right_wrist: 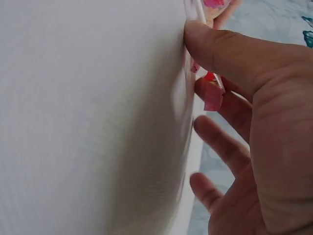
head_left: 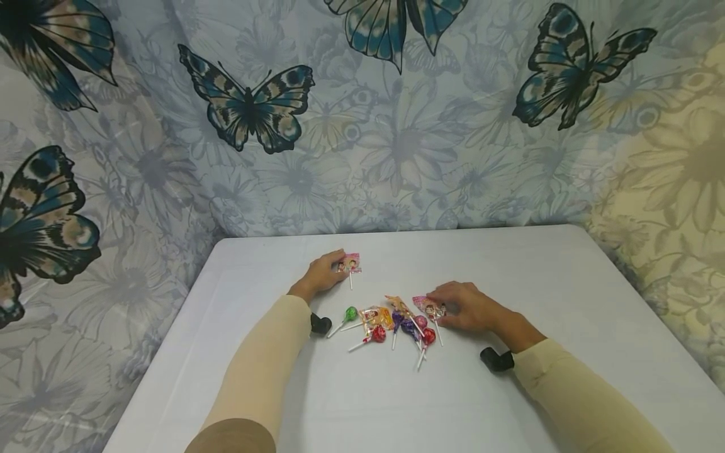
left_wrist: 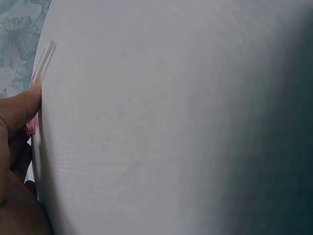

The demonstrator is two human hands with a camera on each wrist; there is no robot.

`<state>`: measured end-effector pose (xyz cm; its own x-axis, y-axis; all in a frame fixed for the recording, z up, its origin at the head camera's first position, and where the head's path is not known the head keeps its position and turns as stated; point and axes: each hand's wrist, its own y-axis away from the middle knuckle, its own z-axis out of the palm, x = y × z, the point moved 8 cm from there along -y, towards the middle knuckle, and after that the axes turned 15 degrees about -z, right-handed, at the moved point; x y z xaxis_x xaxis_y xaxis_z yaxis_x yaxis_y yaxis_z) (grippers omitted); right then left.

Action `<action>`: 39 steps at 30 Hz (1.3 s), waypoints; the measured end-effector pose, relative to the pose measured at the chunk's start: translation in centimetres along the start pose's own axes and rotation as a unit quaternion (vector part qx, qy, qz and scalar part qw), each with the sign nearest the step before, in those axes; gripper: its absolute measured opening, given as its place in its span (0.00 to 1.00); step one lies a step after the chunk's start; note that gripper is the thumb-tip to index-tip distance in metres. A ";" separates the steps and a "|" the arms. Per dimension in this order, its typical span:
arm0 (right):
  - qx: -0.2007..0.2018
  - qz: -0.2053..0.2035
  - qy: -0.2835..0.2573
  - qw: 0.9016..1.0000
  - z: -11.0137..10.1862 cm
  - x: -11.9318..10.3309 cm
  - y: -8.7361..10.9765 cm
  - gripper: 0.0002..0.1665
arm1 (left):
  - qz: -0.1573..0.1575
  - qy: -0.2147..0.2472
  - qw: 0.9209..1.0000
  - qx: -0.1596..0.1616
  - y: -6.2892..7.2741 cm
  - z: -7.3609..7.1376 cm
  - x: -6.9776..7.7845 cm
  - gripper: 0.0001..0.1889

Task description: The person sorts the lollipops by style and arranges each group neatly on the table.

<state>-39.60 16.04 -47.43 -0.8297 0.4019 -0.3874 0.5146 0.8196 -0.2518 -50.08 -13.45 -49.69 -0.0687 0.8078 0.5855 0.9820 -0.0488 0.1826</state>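
Note:
Toward the back of the white table, my left hand (head_left: 325, 274) pinches a lollipop in a pink printed wrapper (head_left: 354, 260), its white stick (left_wrist: 45, 61) showing past the thumb in the left wrist view. My right hand (head_left: 466, 306) is at the right side of a loose pile of lollipops, thumb and forefinger on another pink-wrapped lollipop (head_left: 426, 307). In the right wrist view a bit of pink wrapper (right_wrist: 213, 96) shows between those fingers, the other fingers spread. The pile includes a green lollipop (head_left: 351, 313), an orange-wrapped one (head_left: 381, 316), a red one (head_left: 378, 333) and purple ones (head_left: 409, 326).
The white table (head_left: 538, 270) ends at a back edge against a butterfly-print cloth (head_left: 408, 151). Black wrist-worn devices (head_left: 496, 360) sit below both hands, close to the tabletop. Several lollipop sticks point toward the table's front.

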 end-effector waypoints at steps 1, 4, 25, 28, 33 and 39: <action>0.003 -0.002 -0.002 1.000 0.0 -0.1 -0.1 0.30 | 0.001 0.000 1.000 0.000 0.0 0.0 -0.1 0.32; 0.010 -0.001 -0.008 1.000 0.0 -0.2 -0.1 0.28 | 0.004 0.004 1.000 0.001 0.0 0.0 -0.2 0.32; 0.089 -0.002 -0.003 0.996 -2.8 0.5 -0.1 0.27 | 0.002 0.005 1.000 0.008 -0.3 -0.1 -0.4 0.31; 0.098 -0.004 -0.003 0.995 -3.2 0.8 -0.4 0.28 | 0.004 0.001 1.000 0.006 -0.3 -0.1 -0.4 0.32; 0.100 0.012 -0.010 0.995 -3.8 1.4 -1.5 0.29 | 0.004 -0.001 1.000 0.007 -0.3 -0.1 -0.5 0.32; 0.091 0.045 -0.021 0.995 -4.0 2.5 -2.8 0.32 | 0.014 0.002 1.000 0.008 -0.2 -0.1 -0.3 0.32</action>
<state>-43.99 16.40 -44.17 -0.7707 0.4502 -0.4510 0.6204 0.6916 -0.3698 -50.33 -13.72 -49.79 -0.0414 0.8036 0.5938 0.9863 -0.0623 0.1530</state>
